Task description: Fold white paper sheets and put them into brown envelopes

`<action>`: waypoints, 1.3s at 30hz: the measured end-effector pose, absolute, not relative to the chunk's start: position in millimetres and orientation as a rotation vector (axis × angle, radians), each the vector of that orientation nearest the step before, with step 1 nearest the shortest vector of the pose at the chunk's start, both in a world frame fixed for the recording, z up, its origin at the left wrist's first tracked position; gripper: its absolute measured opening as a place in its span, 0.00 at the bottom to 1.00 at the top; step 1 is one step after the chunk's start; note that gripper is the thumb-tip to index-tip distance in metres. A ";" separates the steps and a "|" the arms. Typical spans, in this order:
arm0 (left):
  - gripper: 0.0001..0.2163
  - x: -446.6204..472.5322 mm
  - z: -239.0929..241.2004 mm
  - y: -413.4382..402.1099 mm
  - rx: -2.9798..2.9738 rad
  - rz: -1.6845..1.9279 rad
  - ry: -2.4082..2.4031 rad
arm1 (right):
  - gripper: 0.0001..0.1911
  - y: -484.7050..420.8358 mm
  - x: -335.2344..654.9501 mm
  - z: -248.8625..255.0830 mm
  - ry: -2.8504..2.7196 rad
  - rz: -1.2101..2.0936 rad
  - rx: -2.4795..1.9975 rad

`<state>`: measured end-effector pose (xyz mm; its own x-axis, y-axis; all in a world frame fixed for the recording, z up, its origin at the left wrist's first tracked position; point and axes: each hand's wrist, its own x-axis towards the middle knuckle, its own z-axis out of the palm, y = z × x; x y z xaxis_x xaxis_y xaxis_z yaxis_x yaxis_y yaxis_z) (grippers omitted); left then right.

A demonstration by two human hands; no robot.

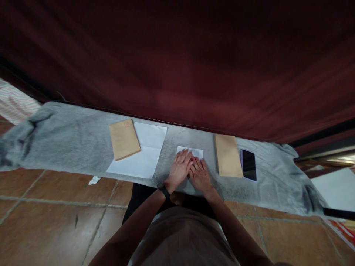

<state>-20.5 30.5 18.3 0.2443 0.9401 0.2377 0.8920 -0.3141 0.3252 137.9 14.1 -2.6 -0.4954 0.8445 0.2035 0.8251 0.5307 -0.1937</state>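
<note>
Both of my hands lie flat, side by side, on a small folded white paper point(195, 152) on the grey cloth point(69, 140). My left hand point(179, 169), with a dark band at the wrist, presses the paper's left part with its fingers stretched out. My right hand point(199, 173) covers the paper's lower right part, fingers also stretched flat. Only the paper's far edge shows beyond the fingertips.
A brown envelope point(124, 139) rests on a stack of white sheets point(144, 157) to the left. Another brown envelope point(227, 155) and a black phone point(249, 164) lie to the right. A dark red curtain point(194, 62) hangs behind. Tiled floor point(55, 214) lies in front, with a white paper scrap point(94, 180).
</note>
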 end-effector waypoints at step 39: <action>0.30 -62.8 8.3 8.4 2.545 0.286 1.681 | 0.33 -8.8 167.6 -13.9 -2.361 -0.082 -1.549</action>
<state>-62.8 8.4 8.3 0.3814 0.9176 0.1120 0.9031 -0.3958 0.1669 167.6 -8.8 -13.9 -0.3636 0.8848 0.2913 0.9029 0.4117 -0.1237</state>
